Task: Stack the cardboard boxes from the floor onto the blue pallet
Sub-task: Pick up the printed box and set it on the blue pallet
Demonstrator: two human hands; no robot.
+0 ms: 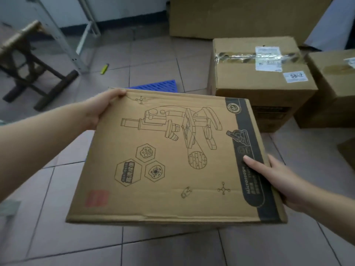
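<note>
I hold a flat cardboard box [172, 160] printed with a microscope drawing, up off the tiled floor in the middle of the view. My left hand [101, 108] grips its far left corner. Along the right edge, my right hand [276, 181] grips it with the thumb on top over the black stripe. Only a corner of the blue pallet [153, 86] shows, on the floor just beyond the box's far edge; the box hides the remainder. A taped cardboard box [263, 77] with labels stands on the floor to the right.
Another cardboard box [334, 89] stands at the far right and a large one [245, 16] at the back. A dark wooden stool [28, 68] and a metal frame [63, 39] stand at the left. A small yellow object [104, 68] lies on the tiles.
</note>
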